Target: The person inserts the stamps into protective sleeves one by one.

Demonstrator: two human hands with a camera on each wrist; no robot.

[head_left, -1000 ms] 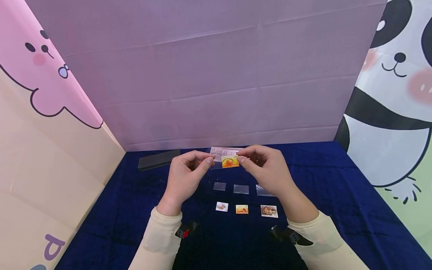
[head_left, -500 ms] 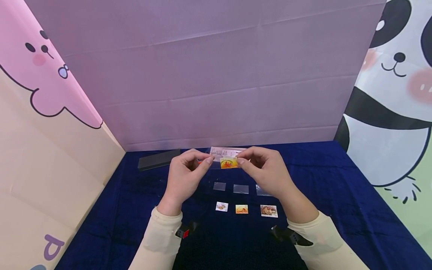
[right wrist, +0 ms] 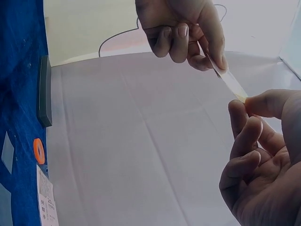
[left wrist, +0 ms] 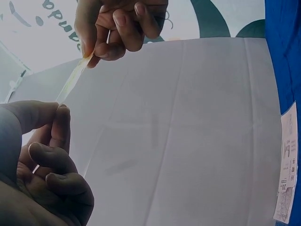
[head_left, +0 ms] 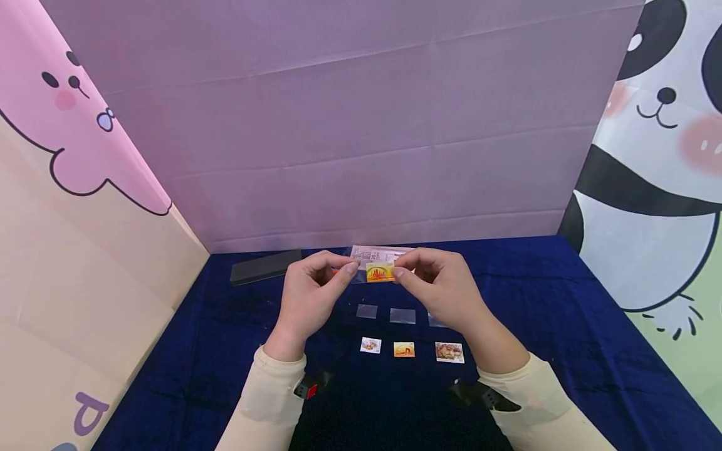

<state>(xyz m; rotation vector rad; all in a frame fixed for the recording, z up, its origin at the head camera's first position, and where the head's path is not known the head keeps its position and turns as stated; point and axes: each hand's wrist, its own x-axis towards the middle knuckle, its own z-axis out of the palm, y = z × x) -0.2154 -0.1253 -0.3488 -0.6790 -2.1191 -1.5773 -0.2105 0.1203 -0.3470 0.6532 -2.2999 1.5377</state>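
Observation:
Between my two hands, above the table, is a small yellow stamp (head_left: 380, 272) with a red design. My right hand (head_left: 442, 291) pinches its right edge between thumb and index finger. At the other side my left hand (head_left: 307, 297) pinches the edge of a clear sleeve (left wrist: 70, 85), seen nearly edge-on in the left wrist view. Part of the stamp seems to overlap the sleeve; how deep it sits cannot be told. Nearer me lie a white stamp (head_left: 370, 345), an orange stamp (head_left: 404, 349) and a brown stamp (head_left: 449, 352), with clear sleeves (head_left: 403, 316) behind them.
A dark flat box (head_left: 265, 267) lies at the back left of the blue cloth (head_left: 541, 300). Behind my hands is a pink printed packet (head_left: 372, 254). An orange ring (right wrist: 39, 151) lies beside it. A plain fabric wall (head_left: 383, 125) rises at the back.
My right hand has shifted slightly left, carrying the yellow stamp closer to my left fingertips. The left hand stays almost still, and the items on the cloth have not moved.

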